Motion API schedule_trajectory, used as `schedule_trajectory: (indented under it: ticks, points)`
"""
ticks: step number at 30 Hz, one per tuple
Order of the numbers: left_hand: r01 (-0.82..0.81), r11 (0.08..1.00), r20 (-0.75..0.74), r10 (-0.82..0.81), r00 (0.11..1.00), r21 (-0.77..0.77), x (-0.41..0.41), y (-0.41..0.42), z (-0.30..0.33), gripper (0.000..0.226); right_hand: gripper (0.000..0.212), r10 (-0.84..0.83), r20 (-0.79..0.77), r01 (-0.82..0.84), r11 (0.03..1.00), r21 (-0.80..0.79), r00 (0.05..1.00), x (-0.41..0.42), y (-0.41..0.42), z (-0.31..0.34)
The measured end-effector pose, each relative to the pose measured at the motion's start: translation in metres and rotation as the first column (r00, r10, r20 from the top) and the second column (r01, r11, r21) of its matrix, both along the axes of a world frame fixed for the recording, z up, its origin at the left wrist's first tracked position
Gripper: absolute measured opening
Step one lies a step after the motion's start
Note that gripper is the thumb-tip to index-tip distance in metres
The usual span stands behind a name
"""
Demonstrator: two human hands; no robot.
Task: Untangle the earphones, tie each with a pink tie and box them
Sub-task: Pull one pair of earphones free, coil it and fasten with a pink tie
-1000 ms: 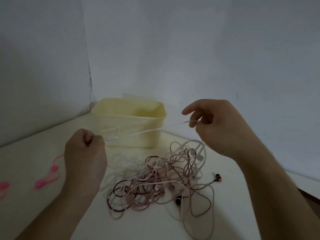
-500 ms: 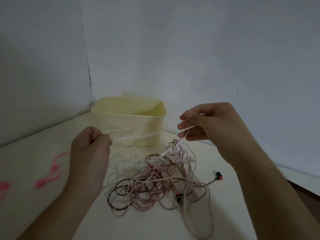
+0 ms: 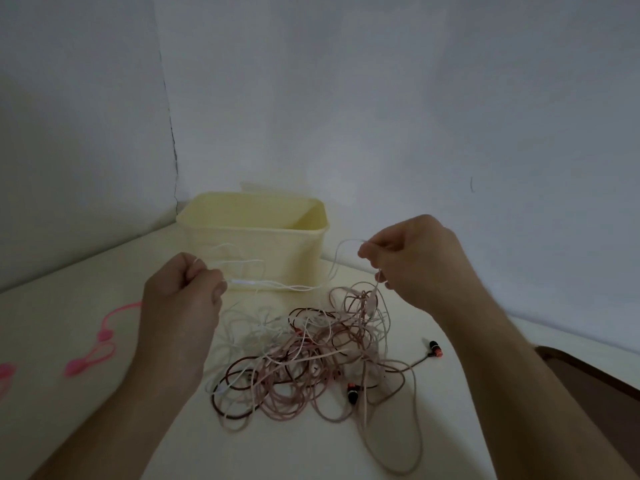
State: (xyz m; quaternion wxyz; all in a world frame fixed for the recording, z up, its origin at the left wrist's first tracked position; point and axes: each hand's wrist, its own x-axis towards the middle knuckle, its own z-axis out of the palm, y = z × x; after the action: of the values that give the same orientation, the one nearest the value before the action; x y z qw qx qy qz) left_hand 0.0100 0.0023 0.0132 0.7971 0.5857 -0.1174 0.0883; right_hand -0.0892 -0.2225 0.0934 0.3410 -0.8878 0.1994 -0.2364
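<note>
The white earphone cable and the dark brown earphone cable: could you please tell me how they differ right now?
The thin white earphone cable is lifted, gripped by the left hand; the dark brown earphone cable lies on the cream table. White is partly pulled free; brown sits looped in the tangle. Both are thin cords.

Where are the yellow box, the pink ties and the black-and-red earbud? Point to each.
yellow box (image 3: pixel 263 251), head view, front wall.
pink ties (image 3: pixel 90 358), head view, loop of the nearer tie.
black-and-red earbud (image 3: pixel 435 348), head view, its body.
</note>
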Motion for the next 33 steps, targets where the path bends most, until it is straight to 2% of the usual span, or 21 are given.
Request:
schedule_trajectory:
  ticks: [3,8,11,15,18,19,21,23,26,30,33]
  points:
    - [0.005,1.0,-0.016,-0.005,1.0,0.018,0.0,0.0,0.001,0.045,0.015,0.129,0.101,-0.153,0.945,0.288,0.987,-0.003,0.002,0.003]
    - [0.03,0.999,-0.037,-0.029,0.999,0.038,-0.003,0.0,0.001,0.037,0.022,0.154,0.179,-0.222,0.851,0.476,0.972,-0.005,0.006,0.003]
    - [0.037,0.998,-0.031,-0.036,0.999,0.052,-0.004,0.0,0.0,0.026,0.024,0.162,0.243,-0.271,0.803,0.531,0.956,-0.006,0.006,0.007]
    - [0.029,0.998,-0.028,-0.028,0.999,0.058,-0.003,0.001,0.001,0.036,0.025,0.183,0.275,-0.297,0.834,0.465,0.944,-0.008,-0.001,0.013]
    - [0.082,0.996,-0.025,-0.082,0.996,0.017,-0.003,0.002,0.003,0.036,0.029,0.211,0.288,-0.339,0.782,0.523,0.934,-0.022,-0.011,0.03]
    - [0.124,0.992,-0.015,-0.124,0.992,0.0,-0.004,0.002,0.004,0.04,0.034,0.222,0.264,-0.334,0.774,0.538,0.939,-0.03,-0.016,0.038]
    - [0.216,0.976,0.017,-0.216,0.976,-0.001,-0.008,0.003,0.007,0.045,0.047,0.211,0.124,-0.244,0.841,0.482,0.97,-0.052,-0.029,0.054]
    - [0.294,0.955,0.047,-0.296,0.954,0.039,-0.016,0.0,0.01,0.043,0.054,0.099,-0.08,-0.07,0.949,0.308,0.992,-0.069,-0.041,0.063]
    - [0.387,0.914,0.067,-0.397,0.916,0.125,-0.028,-0.005,0.009,0.045,0.048,-0.099,-0.309,0.129,0.989,0.077,0.946,-0.07,-0.065,0.051]
    - [0.448,0.858,0.058,-0.475,0.878,0.252,-0.037,-0.01,0.007,0.045,0.033,-0.148,-0.624,0.129,0.989,-0.076,0.767,-0.042,-0.083,0.008]
    - [0.446,0.851,0.037,-0.473,0.88,0.277,-0.04,-0.012,0.005,0.043,0.014,-0.089,-0.729,0.014,0.994,-0.108,0.679,-0.022,-0.076,-0.011]
